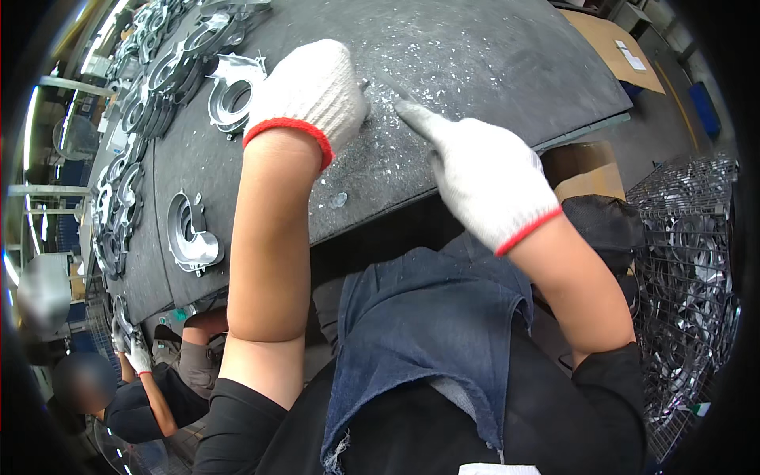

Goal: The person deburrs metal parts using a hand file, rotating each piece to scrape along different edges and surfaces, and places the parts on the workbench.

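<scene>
Both hands wear white knit gloves with red cuffs and grey-smeared fingers. My left hand [313,91] is over the dark table [475,47], wrist bent and fingers curled away from view; what they hold, if anything, is hidden. Right beside it lies a silvery ring-shaped metal casting [222,103], partly covered by the glove. Over the table's near edge, my right hand [483,162] is closed with its forefinger stretched toward the left hand. A thin dark pointed tool [392,84] appears to extend from that fingertip; its exact kind is unclear.
Bright metal chips are scattered across the table. Another casting [192,237] lies at left, near several stacked castings [162,91]. A wire cage [685,261] of metal parts stands at right, a cardboard sheet [609,47] at far right. A gloved co-worker [150,400] sits lower left.
</scene>
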Available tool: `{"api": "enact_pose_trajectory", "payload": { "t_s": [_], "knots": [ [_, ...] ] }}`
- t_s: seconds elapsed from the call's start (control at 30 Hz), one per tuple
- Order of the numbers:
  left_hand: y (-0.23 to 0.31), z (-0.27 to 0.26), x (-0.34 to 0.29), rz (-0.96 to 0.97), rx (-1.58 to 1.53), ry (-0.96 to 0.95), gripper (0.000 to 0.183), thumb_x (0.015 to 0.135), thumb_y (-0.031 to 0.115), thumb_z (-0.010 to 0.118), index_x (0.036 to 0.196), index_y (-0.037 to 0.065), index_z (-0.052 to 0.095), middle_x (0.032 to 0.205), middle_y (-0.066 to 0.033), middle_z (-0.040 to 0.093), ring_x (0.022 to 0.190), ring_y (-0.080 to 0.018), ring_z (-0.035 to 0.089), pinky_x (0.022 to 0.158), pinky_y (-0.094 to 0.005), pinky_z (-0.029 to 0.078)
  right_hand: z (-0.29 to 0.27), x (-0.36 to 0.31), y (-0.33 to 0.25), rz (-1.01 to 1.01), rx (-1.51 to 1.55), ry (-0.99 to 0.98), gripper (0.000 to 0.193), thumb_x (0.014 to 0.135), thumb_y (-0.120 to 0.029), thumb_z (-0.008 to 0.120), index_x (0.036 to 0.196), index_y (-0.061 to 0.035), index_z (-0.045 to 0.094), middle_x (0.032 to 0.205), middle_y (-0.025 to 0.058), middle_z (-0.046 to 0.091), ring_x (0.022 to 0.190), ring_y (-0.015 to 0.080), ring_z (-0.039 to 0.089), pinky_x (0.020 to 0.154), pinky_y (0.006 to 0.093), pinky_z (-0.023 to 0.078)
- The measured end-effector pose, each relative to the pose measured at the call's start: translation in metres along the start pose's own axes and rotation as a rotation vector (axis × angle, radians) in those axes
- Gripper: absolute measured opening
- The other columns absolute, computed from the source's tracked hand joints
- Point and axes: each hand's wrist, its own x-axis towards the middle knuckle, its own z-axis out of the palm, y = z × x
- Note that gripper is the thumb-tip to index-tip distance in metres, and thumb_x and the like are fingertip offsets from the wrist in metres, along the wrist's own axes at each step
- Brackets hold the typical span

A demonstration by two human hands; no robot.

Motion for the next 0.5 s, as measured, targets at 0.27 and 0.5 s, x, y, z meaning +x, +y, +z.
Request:
{"api": "enact_pose_trajectory", "payload": {
  "t_s": [0.27,0.5],
  "knots": [
    [-0.038,0.048,-0.074,-0.095,-0.592,0.340,0.045,0.081,0.027,0.096,0.113,0.001,0.079,0.084,-0.0100,0.074,0.072,-0.0196,0.070,0.071,-0.0355,0.058,0.019,-0.035,-0.012,0.164,1.206,-0.119,0.090,0.091,-0.011,0.086,0.169,-0.0004,0.043,0.167,0.0160,0.056,0.152,0.0234,0.054,0.126,0.0396,0.043],
    [-0.032,0.067,-0.109,-0.116,-0.494,0.449,0.036,0.079,0.025,0.096,0.106,0.009,0.077,0.088,-0.0125,0.076,0.078,-0.0312,0.075,0.073,-0.0387,0.060,0.008,-0.032,-0.033,0.198,1.036,-0.258,0.066,0.102,-0.005,0.069,0.165,-0.0036,0.051,0.158,0.0215,0.064,0.144,0.0275,0.065,0.119,0.0365,0.050]
  ]
}}
